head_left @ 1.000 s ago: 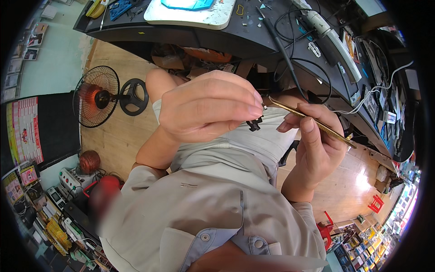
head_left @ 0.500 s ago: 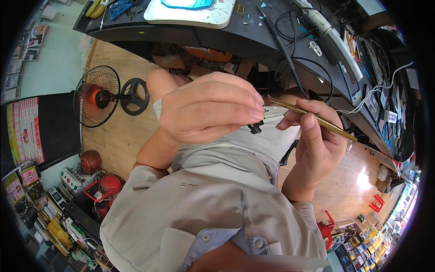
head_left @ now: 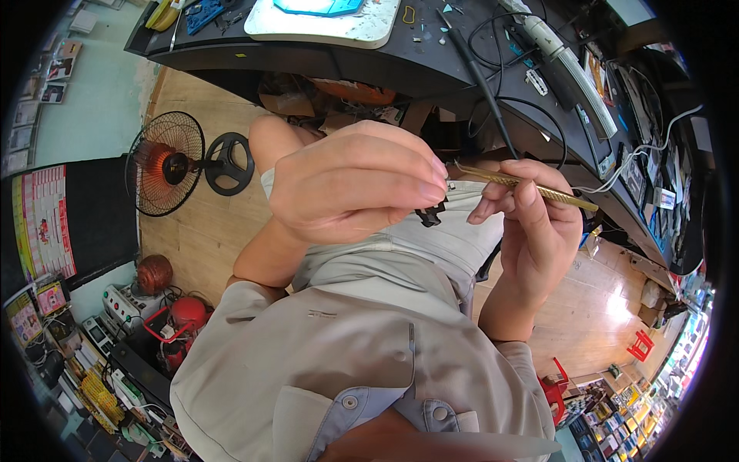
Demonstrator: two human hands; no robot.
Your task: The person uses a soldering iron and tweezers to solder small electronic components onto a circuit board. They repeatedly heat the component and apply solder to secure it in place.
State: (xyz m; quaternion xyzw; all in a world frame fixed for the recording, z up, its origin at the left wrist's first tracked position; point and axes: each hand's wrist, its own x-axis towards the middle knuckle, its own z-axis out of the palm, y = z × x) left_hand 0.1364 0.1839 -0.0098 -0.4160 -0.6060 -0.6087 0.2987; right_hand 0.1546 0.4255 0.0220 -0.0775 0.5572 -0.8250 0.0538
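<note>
Above my lap, my left hand is closed in a pinch on a small black part. Most of that part is hidden behind my fingers; only its notched lower end shows. In my right hand is a slim gold-coloured knurled tool, gripped between thumb and fingers. A thin, slightly hooked tip on the tool points left, close by my left fingertips. Whether the tip touches the black part I cannot tell.
A dark workbench runs across the far side, bearing a white mat. A black soldering-iron-like tool and its cable overhang its edge. At left stands a fan; a red stool is at far right.
The gold tool has turned flatter, its rear end swinging up and slightly left along with my right hand. My left hand and the black part have barely shifted.
</note>
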